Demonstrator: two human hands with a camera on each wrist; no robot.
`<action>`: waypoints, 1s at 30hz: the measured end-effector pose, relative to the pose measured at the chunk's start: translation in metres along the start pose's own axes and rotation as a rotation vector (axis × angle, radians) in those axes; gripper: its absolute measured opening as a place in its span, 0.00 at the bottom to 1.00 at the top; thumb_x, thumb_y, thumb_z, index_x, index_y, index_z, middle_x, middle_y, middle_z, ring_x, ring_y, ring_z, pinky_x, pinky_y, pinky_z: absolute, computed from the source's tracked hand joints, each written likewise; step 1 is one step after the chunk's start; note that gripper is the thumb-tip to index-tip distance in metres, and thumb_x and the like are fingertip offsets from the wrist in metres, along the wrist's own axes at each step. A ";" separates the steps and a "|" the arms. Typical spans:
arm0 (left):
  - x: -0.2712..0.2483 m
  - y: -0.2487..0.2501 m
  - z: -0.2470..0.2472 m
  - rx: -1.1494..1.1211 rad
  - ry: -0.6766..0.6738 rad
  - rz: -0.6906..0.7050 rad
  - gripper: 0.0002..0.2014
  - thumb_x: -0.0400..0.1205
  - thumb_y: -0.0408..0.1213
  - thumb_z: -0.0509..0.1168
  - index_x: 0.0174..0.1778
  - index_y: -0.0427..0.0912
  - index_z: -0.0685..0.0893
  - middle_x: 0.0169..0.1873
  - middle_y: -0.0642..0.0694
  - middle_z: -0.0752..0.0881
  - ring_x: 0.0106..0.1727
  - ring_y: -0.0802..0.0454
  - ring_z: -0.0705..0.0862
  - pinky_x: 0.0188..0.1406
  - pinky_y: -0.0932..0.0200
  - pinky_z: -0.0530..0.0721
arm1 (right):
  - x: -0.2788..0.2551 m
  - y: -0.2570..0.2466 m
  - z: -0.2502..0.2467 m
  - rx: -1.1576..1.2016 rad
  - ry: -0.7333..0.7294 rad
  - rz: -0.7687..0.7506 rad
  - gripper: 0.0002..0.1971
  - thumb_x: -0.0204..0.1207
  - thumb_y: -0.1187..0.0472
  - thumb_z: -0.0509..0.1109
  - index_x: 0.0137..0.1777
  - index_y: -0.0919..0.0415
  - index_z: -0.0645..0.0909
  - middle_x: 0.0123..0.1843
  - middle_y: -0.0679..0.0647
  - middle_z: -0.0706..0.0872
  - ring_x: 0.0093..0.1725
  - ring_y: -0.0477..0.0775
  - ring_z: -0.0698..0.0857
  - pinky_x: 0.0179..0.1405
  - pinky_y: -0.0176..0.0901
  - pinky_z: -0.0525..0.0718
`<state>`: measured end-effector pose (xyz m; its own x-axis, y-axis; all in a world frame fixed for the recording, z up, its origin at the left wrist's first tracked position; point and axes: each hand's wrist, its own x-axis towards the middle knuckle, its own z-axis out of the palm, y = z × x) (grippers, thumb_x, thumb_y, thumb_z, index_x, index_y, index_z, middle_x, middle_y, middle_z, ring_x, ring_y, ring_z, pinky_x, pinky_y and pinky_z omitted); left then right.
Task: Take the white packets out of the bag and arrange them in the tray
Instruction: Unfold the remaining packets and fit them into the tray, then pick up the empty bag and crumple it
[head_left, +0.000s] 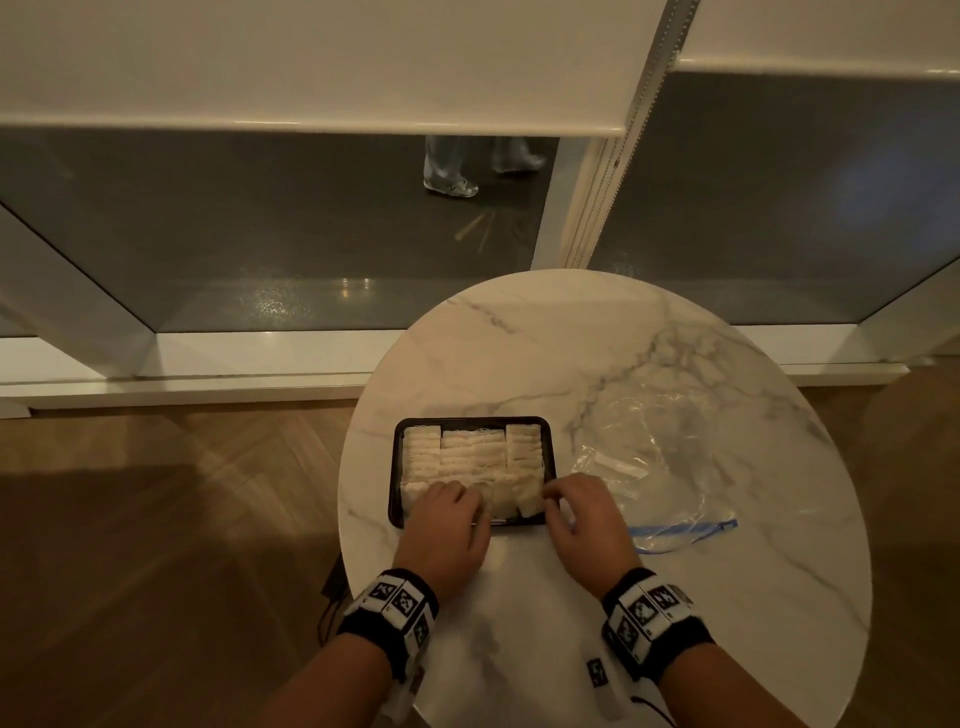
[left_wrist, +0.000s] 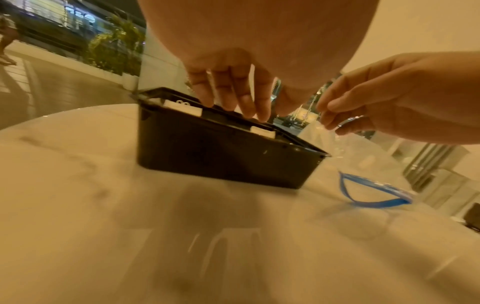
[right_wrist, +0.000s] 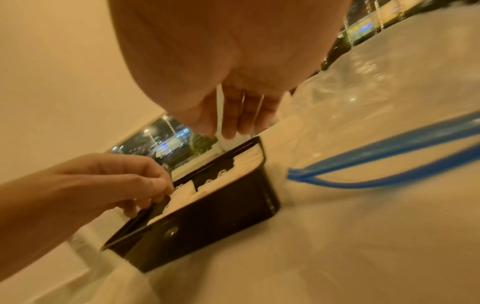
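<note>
White packets stand on edge in rows inside black plastic tray, filling most of it; tray sits on left-centre of round marble bench, near its front edge. Also visible from left wrist as white packet tops above dark tray wall.

Left hand reaches over near-left part of tray, fingers extended downward, tips resting on packet tops. Nothing clamped in this grip; fingers roughly straight.

Right hand reaches over near-right corner of tray. Thumb and fingers of this grip pressed together on one thin white packet, held upright above tray's right end.

Clear plastic bag lies flat on bench just right of tray, blue zip strip toward near side, mouth open in loop. One white packet visible inside bag.

Black wrist bands with square markers on both wrists. Wooden floor beneath bench; glass panels beyond.
</note>
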<state>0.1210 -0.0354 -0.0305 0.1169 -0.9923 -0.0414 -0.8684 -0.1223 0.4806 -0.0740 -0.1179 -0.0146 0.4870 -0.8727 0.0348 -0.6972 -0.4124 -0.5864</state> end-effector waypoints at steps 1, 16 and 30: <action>-0.001 0.012 0.002 -0.029 0.000 0.047 0.08 0.83 0.46 0.60 0.45 0.48 0.82 0.42 0.52 0.80 0.45 0.52 0.76 0.45 0.56 0.75 | -0.010 0.010 -0.011 -0.009 0.127 0.031 0.06 0.76 0.63 0.72 0.51 0.53 0.85 0.48 0.46 0.84 0.52 0.47 0.77 0.55 0.39 0.76; 0.055 0.166 0.091 0.411 -0.453 0.062 0.26 0.80 0.38 0.66 0.75 0.51 0.68 0.73 0.43 0.73 0.69 0.38 0.74 0.65 0.41 0.73 | -0.045 0.189 -0.088 0.561 0.172 0.903 0.30 0.76 0.58 0.77 0.77 0.57 0.73 0.66 0.63 0.81 0.63 0.62 0.82 0.61 0.49 0.81; 0.034 0.243 0.100 0.162 0.040 0.034 0.26 0.69 0.40 0.80 0.63 0.53 0.83 0.58 0.52 0.88 0.56 0.49 0.88 0.57 0.44 0.83 | -0.058 0.169 -0.158 1.040 -0.150 0.575 0.06 0.79 0.65 0.73 0.48 0.69 0.86 0.39 0.61 0.90 0.37 0.54 0.88 0.42 0.45 0.86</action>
<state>-0.1345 -0.1005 -0.0025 0.1030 -0.9946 0.0092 -0.9381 -0.0941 0.3334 -0.3037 -0.1782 0.0123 0.3485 -0.7922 -0.5009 -0.1074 0.4971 -0.8610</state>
